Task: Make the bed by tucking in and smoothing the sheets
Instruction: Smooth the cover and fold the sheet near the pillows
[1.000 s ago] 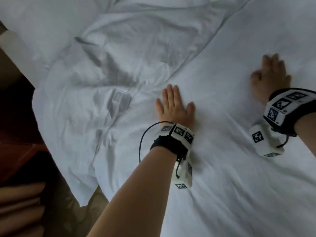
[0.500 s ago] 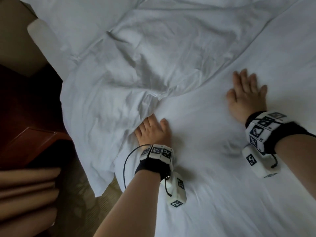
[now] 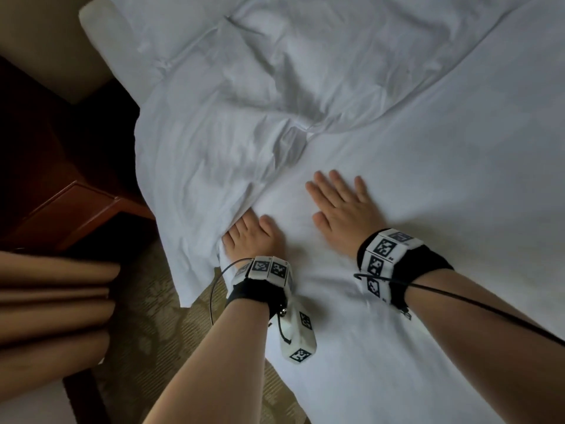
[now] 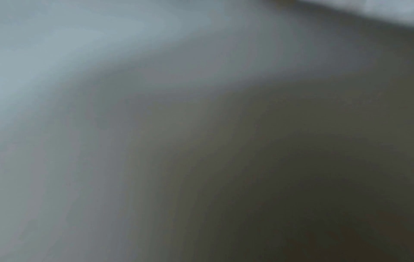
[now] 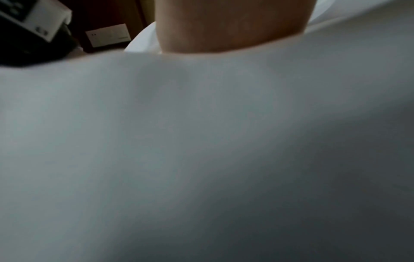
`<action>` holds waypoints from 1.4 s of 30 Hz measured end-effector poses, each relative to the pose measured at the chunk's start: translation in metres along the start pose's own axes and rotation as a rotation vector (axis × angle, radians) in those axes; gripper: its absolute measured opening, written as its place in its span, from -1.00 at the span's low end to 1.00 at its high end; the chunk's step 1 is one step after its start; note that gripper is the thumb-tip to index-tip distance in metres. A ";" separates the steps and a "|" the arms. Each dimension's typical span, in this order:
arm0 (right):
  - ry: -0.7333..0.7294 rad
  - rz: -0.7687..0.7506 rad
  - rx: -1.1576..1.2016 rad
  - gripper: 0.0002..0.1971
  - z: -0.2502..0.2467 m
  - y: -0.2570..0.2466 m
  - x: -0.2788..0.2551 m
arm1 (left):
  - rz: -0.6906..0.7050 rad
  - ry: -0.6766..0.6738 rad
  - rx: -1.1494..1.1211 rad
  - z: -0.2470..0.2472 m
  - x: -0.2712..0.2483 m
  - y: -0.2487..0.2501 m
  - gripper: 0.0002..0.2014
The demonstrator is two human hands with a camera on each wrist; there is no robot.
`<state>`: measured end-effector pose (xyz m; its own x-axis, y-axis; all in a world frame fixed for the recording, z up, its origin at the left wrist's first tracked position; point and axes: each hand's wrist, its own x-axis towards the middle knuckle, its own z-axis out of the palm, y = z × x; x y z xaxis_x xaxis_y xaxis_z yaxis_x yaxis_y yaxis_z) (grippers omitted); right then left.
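Change: the left hand [image 3: 255,237] is sliding back toward the near edge of the bed; a second ago it was lying flat and fully visible further up the sheet [image 3: 428,185], and now its fingertips are disappearing under the rumpled fold [image 3: 220,166]. The right hand [image 3: 342,206] is moving in from far out on the right and is now pressing just beside the left.
Left grip: cannot tell; only the back of the hand and the thumb are showing, the fingers are hiding beneath the cloth, and the left wrist view is giving nothing but grey blur.
Right grip: open, palm down, fingers straight and spread, flattening the sheet without holding anything.
Sheet: lying smooth across the right and near part of the bed, where both hands are working; the right wrist view is showing only flat white cloth [image 5: 201,141].
Fold: bunching at the left side and hanging over the bed's edge toward the carpet [image 3: 159,338], beside a reddish wooden nightstand [image 3: 82,209].
Meaning: the smoothing appears to be giving way to work on the loose edge; the creased overhang is likely the next part to be pulled straight and tucked.
Remaining: the upper left area is staying heavily wrinkled, so the job is looking far from done.
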<state>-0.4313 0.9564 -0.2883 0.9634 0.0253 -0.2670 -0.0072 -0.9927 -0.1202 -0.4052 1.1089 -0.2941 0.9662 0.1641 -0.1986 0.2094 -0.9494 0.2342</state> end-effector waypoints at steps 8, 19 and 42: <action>0.119 -0.001 -0.018 -0.39 0.036 -0.051 -0.066 | -0.230 -0.356 -0.363 0.006 -0.035 -0.062 -0.57; 0.131 -0.057 -0.052 -0.41 0.099 -0.121 -0.156 | -0.623 -0.773 -0.676 0.013 -0.039 -0.111 -0.38; 0.532 0.697 -0.122 -0.50 0.147 -0.157 -0.286 | -0.227 -0.954 -0.639 0.046 -0.047 -0.155 -0.53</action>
<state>-0.7452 1.1223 -0.3338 0.7481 -0.6178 0.2424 -0.6395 -0.7686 0.0147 -0.4896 1.2360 -0.3648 0.4490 -0.2128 -0.8678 0.6625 -0.5724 0.4832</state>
